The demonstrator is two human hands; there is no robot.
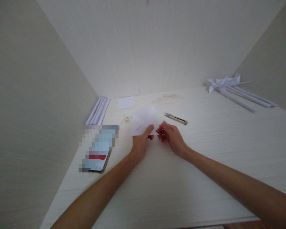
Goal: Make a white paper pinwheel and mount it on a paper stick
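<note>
White tabletop [205, 152] w/ walls on 3 sides. Folded paper [144, 122] sits mid-tabletop, left hand [140, 144] grip pinching its near edge, right hand [172, 137] pinching the right corner. Imo keep both pinches tight, crease slowly. Snips [175, 118] just beyond.

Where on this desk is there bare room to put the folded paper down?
Bare desk lies right of the right hand, between the snips and the near edge. It is crowded left of the left hand: phone, paper strips. Pinwheels fill the far right corner.
</note>
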